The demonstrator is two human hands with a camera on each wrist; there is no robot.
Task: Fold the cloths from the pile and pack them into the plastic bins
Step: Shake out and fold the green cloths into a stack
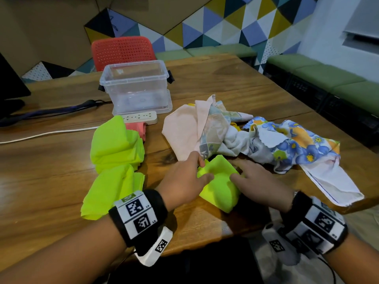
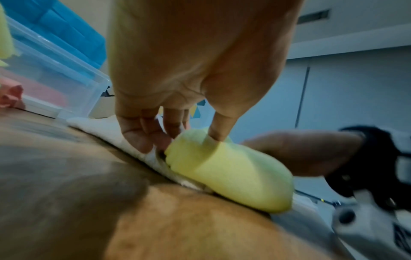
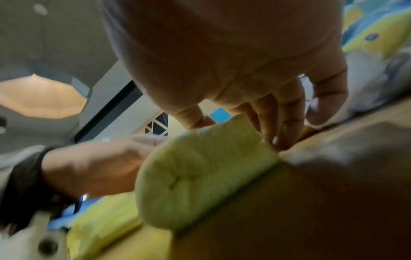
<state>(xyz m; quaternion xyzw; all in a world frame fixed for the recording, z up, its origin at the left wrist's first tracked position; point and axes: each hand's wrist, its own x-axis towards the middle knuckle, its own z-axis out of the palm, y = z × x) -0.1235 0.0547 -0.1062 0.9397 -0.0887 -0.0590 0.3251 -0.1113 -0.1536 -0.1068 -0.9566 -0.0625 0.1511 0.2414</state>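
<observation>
A small, partly folded neon green cloth [image 1: 220, 187] lies near the table's front edge, and both hands hold it. My left hand [image 1: 206, 170] pinches its left far corner, thumb on top and fingers curled at the end [image 2: 189, 139] of the cloth [image 2: 229, 174]. My right hand [image 1: 238, 173] grips the right far edge between thumb and fingers [image 3: 233, 126] of the cloth [image 3: 200, 176]. The unfolded pile [image 1: 246, 136] of peach, white and blue-flowered cloths lies just behind. A clear plastic bin [image 1: 135, 87] stands at the back, seemingly empty.
Two folded neon green cloths [image 1: 117, 144] [image 1: 110, 191] lie left of my hands, with a pink cloth [image 1: 137, 128] behind them. A power strip [image 1: 141, 117] and its white cord sit before the bin. A red chair [image 1: 123, 50] stands beyond the wooden table [image 1: 51, 160].
</observation>
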